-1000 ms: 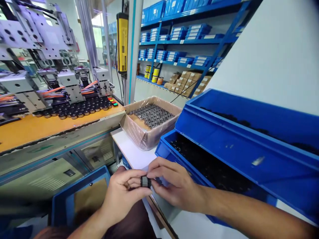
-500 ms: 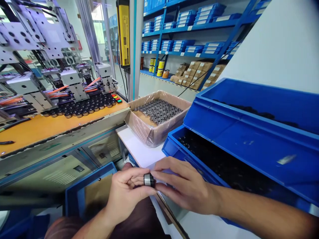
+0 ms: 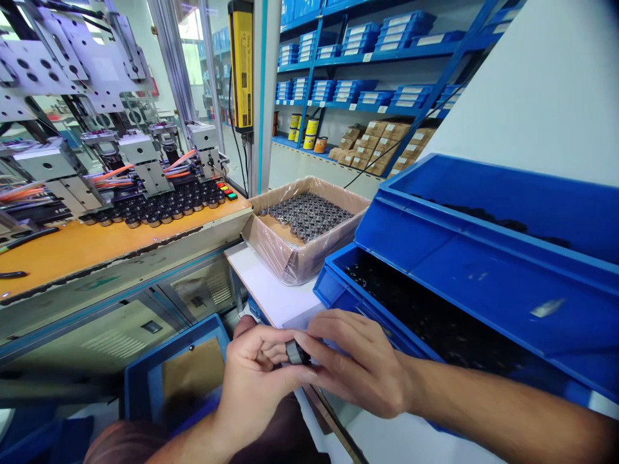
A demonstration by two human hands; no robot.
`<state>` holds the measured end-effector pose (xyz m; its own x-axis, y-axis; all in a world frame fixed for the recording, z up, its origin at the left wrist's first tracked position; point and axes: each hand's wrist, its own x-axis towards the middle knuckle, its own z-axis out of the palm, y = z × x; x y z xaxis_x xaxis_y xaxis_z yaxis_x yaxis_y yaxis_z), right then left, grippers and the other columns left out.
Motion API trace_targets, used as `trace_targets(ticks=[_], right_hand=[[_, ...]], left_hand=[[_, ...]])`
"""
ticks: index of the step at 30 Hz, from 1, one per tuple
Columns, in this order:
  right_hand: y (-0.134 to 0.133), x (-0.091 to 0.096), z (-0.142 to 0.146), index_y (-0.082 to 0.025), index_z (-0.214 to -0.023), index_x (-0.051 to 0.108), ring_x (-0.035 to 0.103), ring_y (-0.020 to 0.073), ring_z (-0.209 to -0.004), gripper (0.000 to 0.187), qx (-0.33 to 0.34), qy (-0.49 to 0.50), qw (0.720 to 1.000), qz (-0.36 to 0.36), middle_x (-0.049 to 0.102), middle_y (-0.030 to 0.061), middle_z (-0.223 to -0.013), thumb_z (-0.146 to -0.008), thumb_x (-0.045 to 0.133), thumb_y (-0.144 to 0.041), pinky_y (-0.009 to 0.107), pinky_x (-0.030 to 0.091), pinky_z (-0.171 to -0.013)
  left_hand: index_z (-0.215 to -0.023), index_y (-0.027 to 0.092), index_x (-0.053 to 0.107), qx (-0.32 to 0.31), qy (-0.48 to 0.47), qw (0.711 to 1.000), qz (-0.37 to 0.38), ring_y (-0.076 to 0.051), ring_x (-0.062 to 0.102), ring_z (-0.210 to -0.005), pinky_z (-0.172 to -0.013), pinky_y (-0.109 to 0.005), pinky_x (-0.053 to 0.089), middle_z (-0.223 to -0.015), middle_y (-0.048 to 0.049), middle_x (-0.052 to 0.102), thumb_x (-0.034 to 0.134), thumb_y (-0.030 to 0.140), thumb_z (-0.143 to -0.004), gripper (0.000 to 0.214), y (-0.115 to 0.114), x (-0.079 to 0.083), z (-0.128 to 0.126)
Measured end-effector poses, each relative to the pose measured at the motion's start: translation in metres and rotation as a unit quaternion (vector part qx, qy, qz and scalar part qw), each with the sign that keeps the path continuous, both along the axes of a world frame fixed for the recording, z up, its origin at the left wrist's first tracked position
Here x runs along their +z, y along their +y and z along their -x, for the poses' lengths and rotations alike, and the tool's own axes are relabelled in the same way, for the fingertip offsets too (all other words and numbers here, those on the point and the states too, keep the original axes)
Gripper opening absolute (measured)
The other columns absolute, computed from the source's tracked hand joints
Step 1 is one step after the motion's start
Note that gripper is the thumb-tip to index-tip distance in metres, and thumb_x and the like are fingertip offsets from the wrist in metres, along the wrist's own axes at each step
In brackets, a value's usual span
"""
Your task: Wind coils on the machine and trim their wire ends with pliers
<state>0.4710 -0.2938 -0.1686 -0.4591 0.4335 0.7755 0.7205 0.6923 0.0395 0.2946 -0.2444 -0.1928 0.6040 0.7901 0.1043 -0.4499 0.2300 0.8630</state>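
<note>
Part [image 3: 293, 352] clamped between my left [image 3: 256, 374] thumb and fingers, over the table's [image 3: 273, 296] near edge, just off the lower bin's [image 3: 333, 287] left corner. Since half a second ago my right hand [image 3: 362, 361] has closed further onto the part's dark right end; part now tilts slightly. Reads as both hands working that end, detail hidden by fingers.

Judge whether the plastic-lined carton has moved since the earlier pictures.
No: the carton keeps its place on the white table, beside the orange worktop.
</note>
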Motion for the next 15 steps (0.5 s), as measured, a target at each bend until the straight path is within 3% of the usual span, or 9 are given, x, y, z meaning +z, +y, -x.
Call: trace_targets(ticks=[2, 4, 7, 9, 12, 15], right_hand=[[-0.001, 0.0, 0.0, -0.001, -0.105, 0.062, 0.063, 0.0229, -0.083, 0.021, 0.005, 0.0, 1.0, -0.002, 0.063, 0.0134, -0.087, -0.091, 0.058, -0.017, 0.034, 0.058, -0.065], [-0.002, 0.001, 0.001, -0.002, -0.107, 0.062, 0.064, 0.0231, -0.088, 0.021, 0.012, 0.019, 1.0, 0.008, 0.065, 0.0147, -0.092, -0.089, 0.059, -0.012, 0.035, 0.06, -0.07], [-0.006, 0.003, 0.003, -0.005, -0.109, 0.06, 0.064, 0.0214, -0.094, 0.021, 0.026, 0.065, 0.997, 0.037, 0.066, 0.0155, -0.097, -0.089, 0.056, -0.005, 0.035, 0.061, -0.076], [-0.008, 0.004, 0.005, -0.004, -0.108, 0.06, 0.064, 0.0202, -0.093, 0.02, 0.032, 0.081, 0.994, 0.062, 0.067, 0.0154, -0.095, -0.09, 0.053, -0.004, 0.034, 0.061, -0.078], [-0.01, 0.005, 0.008, -0.004, -0.109, 0.06, 0.064, 0.0193, -0.092, 0.019, 0.029, 0.091, 0.991, 0.093, 0.067, 0.0144, -0.095, -0.091, 0.052, -0.005, 0.033, 0.061, -0.079], [-0.009, 0.004, 0.008, -0.005, -0.107, 0.06, 0.064, 0.0194, -0.089, 0.017, 0.021, 0.087, 0.992, 0.087, 0.067, 0.0139, -0.093, -0.091, 0.053, -0.006, 0.033, 0.061, -0.077]], left_hand=[[-0.093, 0.026, 0.076, 0.019, 0.001, 0.999, -0.028, -0.01, 0.074, -0.076, -0.073, -0.015, 0.058, -0.085, 0.0014, 0.08, 0.085, 0.007, -0.065, 0.035, -0.002, -0.001, -0.002], [-0.102, 0.029, 0.075, 0.045, 0.028, 0.991, -0.12, -0.012, 0.074, -0.084, -0.079, -0.018, 0.058, -0.092, 0.0001, 0.079, 0.085, 0.009, -0.067, 0.042, 0.001, -0.001, 0.001], [-0.106, 0.026, 0.076, 0.104, 0.092, 0.937, -0.322, -0.016, 0.072, -0.093, -0.086, -0.023, 0.057, -0.1, -0.0048, 0.077, 0.086, 0.012, -0.066, 0.043, 0.012, 0.002, 0.011], [-0.101, 0.022, 0.077, 0.132, 0.107, 0.895, -0.412, -0.016, 0.072, -0.086, -0.079, -0.023, 0.058, -0.094, -0.0058, 0.075, 0.086, 0.013, -0.065, 0.038, 0.018, 0.004, 0.016], [-0.098, 0.021, 0.077, 0.146, 0.099, 0.88, -0.441, -0.013, 0.069, -0.075, -0.07, -0.021, 0.056, -0.085, -0.0035, 0.074, 0.087, 0.013, -0.064, 0.036, 0.02, 0.004, 0.018], [-0.099, 0.022, 0.076, 0.117, 0.103, 0.918, -0.366, -0.013, 0.068, -0.078, -0.073, -0.022, 0.055, -0.089, -0.0042, 0.072, 0.085, 0.016, -0.068, 0.032, 0.017, 0.001, 0.014]])
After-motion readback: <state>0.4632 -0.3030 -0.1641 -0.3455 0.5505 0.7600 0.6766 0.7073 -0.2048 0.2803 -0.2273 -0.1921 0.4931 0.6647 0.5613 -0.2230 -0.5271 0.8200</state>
